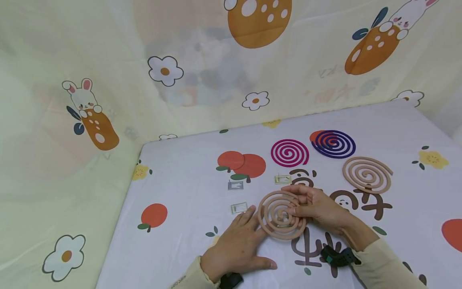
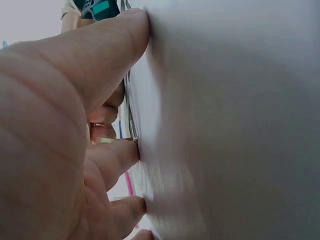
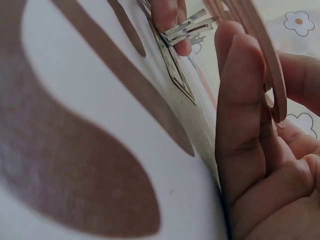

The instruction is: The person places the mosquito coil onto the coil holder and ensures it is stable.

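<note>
A tan spiral mosquito coil (image 1: 265, 228) is held tilted above the table by my right hand (image 1: 321, 206), thumb against its near face and fingers behind. In the right wrist view the coil (image 3: 275, 75) stands between thumb and fingers. My left hand (image 1: 240, 241) rests palm down with fingers spread, fingertips on the cloth. Under the coil is a metal coil stand (image 1: 285, 224); the right wrist view shows its raised prongs (image 3: 187, 31) close to the coil, and left fingers (image 3: 172, 25) at its base. Whether prongs and coil touch, I cannot tell.
Flat metal stands lie beyond my hands: one silver (image 1: 236, 185), one nearer (image 1: 239, 207), one yellowish (image 1: 283, 179). Farther back are a magenta coil (image 1: 290, 153), a dark blue coil (image 1: 333, 143) and another tan coil (image 1: 367, 174). A printed curtain (image 1: 202, 96) borders the table.
</note>
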